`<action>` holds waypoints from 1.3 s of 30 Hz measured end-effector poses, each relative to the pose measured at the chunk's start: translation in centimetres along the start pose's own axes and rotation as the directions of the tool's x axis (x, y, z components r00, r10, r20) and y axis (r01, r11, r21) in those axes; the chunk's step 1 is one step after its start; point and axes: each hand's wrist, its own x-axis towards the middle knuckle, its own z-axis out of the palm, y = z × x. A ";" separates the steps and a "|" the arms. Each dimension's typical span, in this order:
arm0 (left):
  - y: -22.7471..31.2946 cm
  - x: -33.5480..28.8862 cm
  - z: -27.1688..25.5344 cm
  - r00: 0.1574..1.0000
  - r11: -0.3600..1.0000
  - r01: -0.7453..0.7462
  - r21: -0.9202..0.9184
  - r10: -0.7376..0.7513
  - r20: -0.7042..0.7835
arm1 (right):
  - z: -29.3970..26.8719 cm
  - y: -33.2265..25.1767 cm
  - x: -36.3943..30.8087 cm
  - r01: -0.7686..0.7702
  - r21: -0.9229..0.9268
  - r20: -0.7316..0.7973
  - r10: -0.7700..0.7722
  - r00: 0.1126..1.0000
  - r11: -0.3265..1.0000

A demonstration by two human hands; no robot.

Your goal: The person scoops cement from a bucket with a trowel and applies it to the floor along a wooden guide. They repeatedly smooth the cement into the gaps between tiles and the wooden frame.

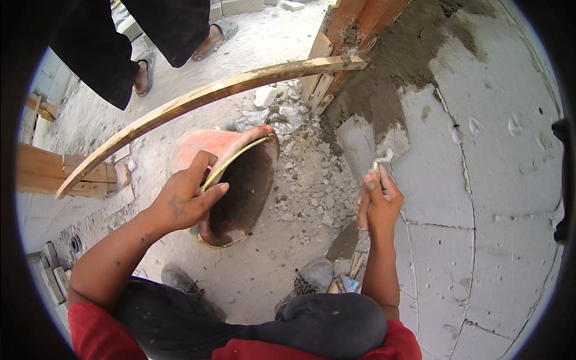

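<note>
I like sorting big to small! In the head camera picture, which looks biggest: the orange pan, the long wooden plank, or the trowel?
1. Long wooden plank, stretching farthest across the picture.
2. Orange pan, held at its rim by the left hand.
3. Trowel, in the right hand.

The left hand (186, 201) holds the rim of the orange bucket (237, 186), so the way into the bucket is partly blocked there. The right hand (378, 201) is up close to the block wall (480, 180), with little room on that side. Between the two hands the floor (264, 270) has open space, but bits of rubble (306, 186) lie on it. A long bent wooden strip (198, 99) crosses above the bucket. Behind it stand another person's feet (180, 51). Knees (252, 324) fill the bottom.
</note>
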 end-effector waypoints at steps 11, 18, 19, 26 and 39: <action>0.1 0.5 0.2 1.000 1.000 0.010 -0.023 -0.010 -0.005 | -1.8 -0.1 -0.4 0.139 -0.195 0.112 -0.118 0.987 0.971; 0.4 0.1 0.2 0.998 0.998 0.059 -0.023 -0.059 0.005 | 0.8 -1.1 2.8 0.043 -0.075 0.103 -0.035 0.994 0.996; 0.4 0.0 0.2 0.998 0.998 0.062 -0.031 -0.062 0.007 | 0.5 -0.9 2.1 0.013 -0.087 0.076 -0.007 0.997 0.996; 0.2 0.3 0.2 0.999 0.999 0.042 -0.035 -0.041 0.012 | -1.5 -0.5 -0.9 0.037 -0.136 0.099 -0.024 0.995 0.990; 0.2 0.0 0.1 0.999 0.999 0.038 -0.014 -0.038 0.021 | 1.6 -1.6 4.3 -0.031 -0.119 0.149 0.049 0.988 0.992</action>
